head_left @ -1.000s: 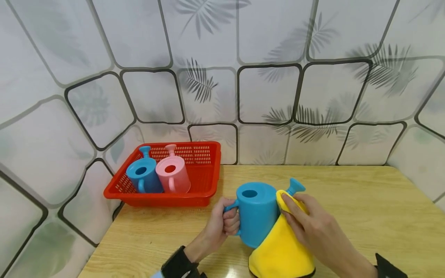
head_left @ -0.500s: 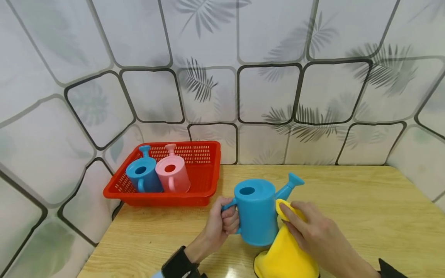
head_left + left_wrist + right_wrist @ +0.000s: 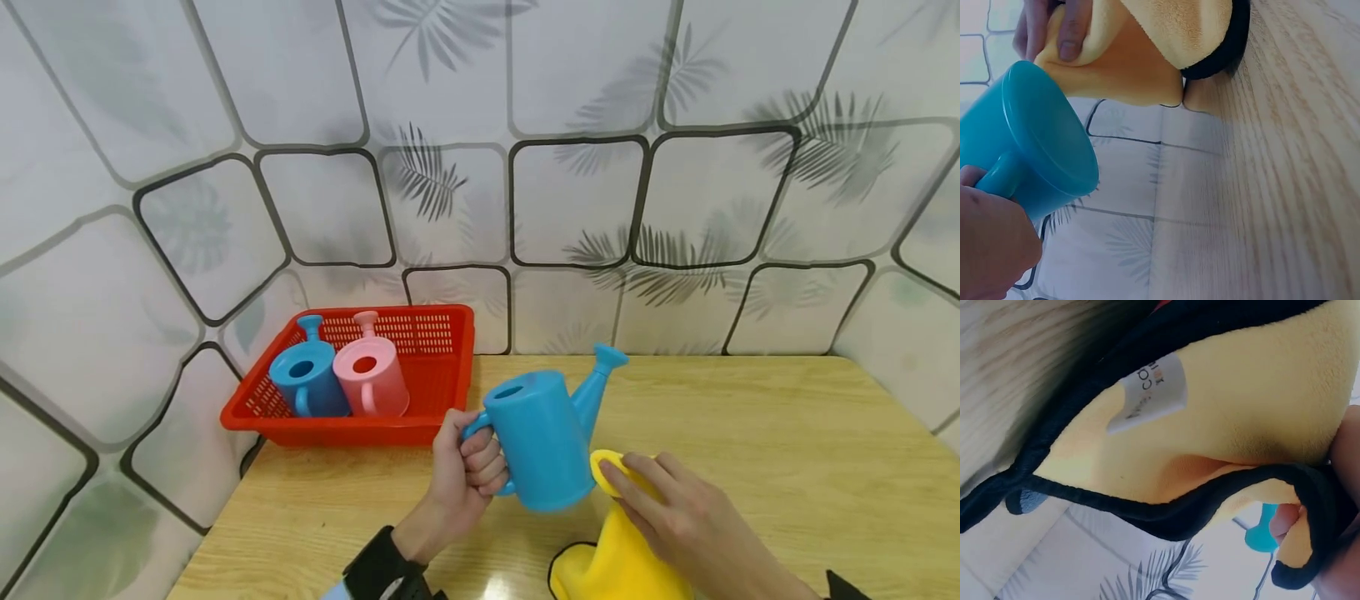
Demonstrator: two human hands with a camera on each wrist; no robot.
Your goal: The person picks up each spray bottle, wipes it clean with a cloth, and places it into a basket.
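Observation:
My left hand (image 3: 468, 467) grips the handle of a blue watering can (image 3: 536, 442), held up over the table and tilted, its spout up to the right. In the left wrist view the can's flat underside (image 3: 1054, 125) faces the camera. Beside the can's lower right side, my right hand (image 3: 686, 517) pinches a yellow cloth (image 3: 626, 550) with dark edging. The cloth hangs down toward the table, its upper fold close to the can's base. A white printed label (image 3: 1154, 390) shows on the cloth in the right wrist view.
A red plastic basket (image 3: 442, 429) stands at the back left of the wooden table (image 3: 787, 450). In it sit another blue watering can (image 3: 318, 387) and a pink watering can (image 3: 378, 383), side by side. A patterned wall covering (image 3: 577, 200) rises behind the table.
My left hand has raised the can, moved it left and tipped its spout upward. The cloth in my right hand, earlier at the spout, is now lower, near the can's base.

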